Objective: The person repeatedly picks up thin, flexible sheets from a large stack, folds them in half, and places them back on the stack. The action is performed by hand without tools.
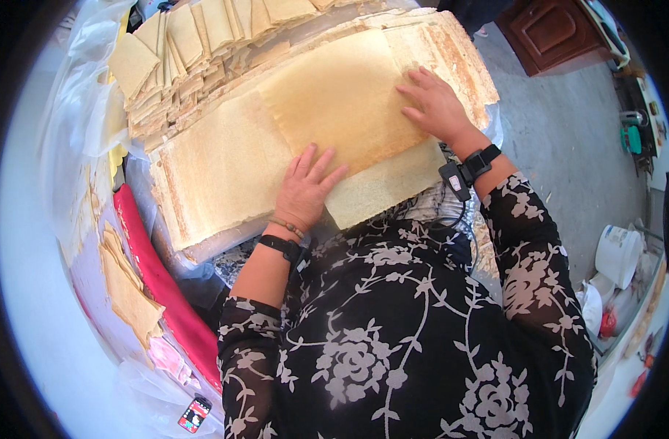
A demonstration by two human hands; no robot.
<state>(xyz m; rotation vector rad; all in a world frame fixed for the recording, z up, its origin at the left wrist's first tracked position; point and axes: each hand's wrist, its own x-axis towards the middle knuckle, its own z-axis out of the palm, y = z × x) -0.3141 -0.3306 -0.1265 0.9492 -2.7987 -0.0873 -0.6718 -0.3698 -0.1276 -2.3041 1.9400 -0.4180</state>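
Note:
A thin tan sheet point(345, 99) lies flat over paler sheets on a low work surface in front of me. My left hand point(308, 184) rests with spread fingers on its near left edge, where it overlaps a pale sheet point(225, 164). My right hand point(433, 104) lies palm down at its right edge, fingers apart, partly on the rough sheets point(444, 49) beneath. Another pale sheet point(389, 184) sticks out below the tan one, towards my body. Neither hand grips anything. What the sheets are made of, I cannot tell.
Folded sheets point(203, 33) are piled along the far side. Left are crumpled clear plastic point(88, 82), a red padded edge point(159, 285), loose sheets point(126, 285) and a phone point(194, 414). A brown wooden cabinet point(554, 33) and a white bucket point(618, 255) stand right. Someone's dark-clothed leg shows at the top.

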